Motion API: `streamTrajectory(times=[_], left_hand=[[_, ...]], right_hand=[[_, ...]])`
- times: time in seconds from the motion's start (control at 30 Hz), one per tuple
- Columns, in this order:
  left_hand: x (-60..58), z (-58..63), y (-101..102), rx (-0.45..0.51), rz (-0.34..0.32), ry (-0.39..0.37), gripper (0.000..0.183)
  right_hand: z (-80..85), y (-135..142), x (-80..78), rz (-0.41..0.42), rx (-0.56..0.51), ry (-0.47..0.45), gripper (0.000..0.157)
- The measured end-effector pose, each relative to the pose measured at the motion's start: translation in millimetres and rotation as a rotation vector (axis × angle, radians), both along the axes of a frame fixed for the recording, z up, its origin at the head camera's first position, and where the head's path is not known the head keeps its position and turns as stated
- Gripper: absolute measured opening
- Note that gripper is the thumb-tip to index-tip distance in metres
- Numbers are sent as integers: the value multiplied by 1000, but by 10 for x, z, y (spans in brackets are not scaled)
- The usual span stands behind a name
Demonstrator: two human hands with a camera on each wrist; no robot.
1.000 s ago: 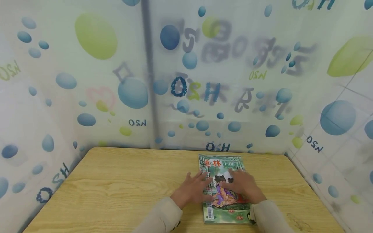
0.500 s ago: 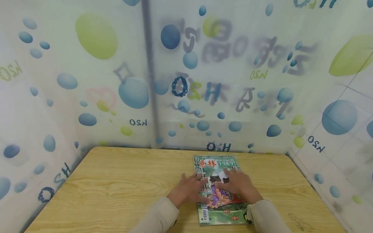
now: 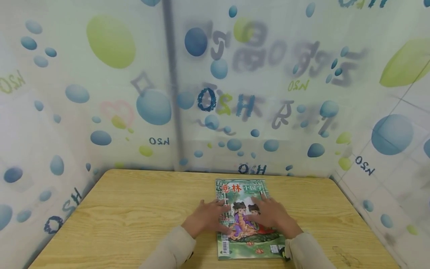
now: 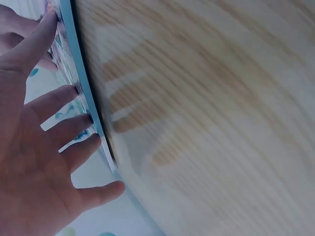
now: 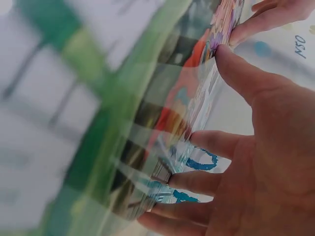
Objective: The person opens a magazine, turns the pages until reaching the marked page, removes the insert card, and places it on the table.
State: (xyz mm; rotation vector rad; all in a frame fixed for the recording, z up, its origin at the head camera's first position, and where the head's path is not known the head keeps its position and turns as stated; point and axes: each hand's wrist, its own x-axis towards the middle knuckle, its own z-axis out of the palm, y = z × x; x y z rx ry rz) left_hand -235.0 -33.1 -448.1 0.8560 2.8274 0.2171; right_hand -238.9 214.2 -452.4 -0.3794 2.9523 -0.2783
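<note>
A glossy magazine (image 3: 248, 246) lies flat on the wooden table, its green cover showing cartoon figures and red title characters. My left hand (image 3: 205, 218) is spread over its left edge; in the left wrist view, fingertips (image 4: 91, 140) of that hand (image 4: 39, 172) meet the magazine's edge (image 4: 78, 54). Over the right part of the cover, my right hand (image 3: 273, 215) has its fingers apart. The right wrist view shows this hand (image 5: 266, 157) with straight fingertips touching the cover (image 5: 172, 98). Both hands hide parts of the picture.
The pale wooden table (image 3: 144, 201) reaches back to a hanging sheet (image 3: 215, 157) printed with blue and green drops. Similar sheeting flanks both sides. A dark mark (image 3: 344, 256) shows on the tabletop near the front right.
The magazine has slid left across the table, and both hands have moved left along with it. More of the cartoon figures shows between the hands.
</note>
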Motion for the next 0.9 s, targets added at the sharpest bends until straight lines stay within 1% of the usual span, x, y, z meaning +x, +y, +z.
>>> streamTrajectory(times=[0.1,0.27,0.4,0.53,0.67,0.9], left_hand=[[1,-10,-91,36,-1,-18,82],[-10,-28,-228,68,-9,0,83],[-25,-38,-318,95,-2,-9,83],[-27,-21,-396,122,3,-34,85],[-26,-19,-473,138,-8,-49,85],[-13,-13,-581,168,-24,-83,84]], right_hand=[[0,-2,18,34,-32,-20,82],[17,16,41,89,-71,-44,79],[24,19,48,135,-104,-55,78],[20,-7,63,146,-129,-76,80],[24,-37,77,151,-144,-93,81],[11,-38,86,218,-156,-90,77]])
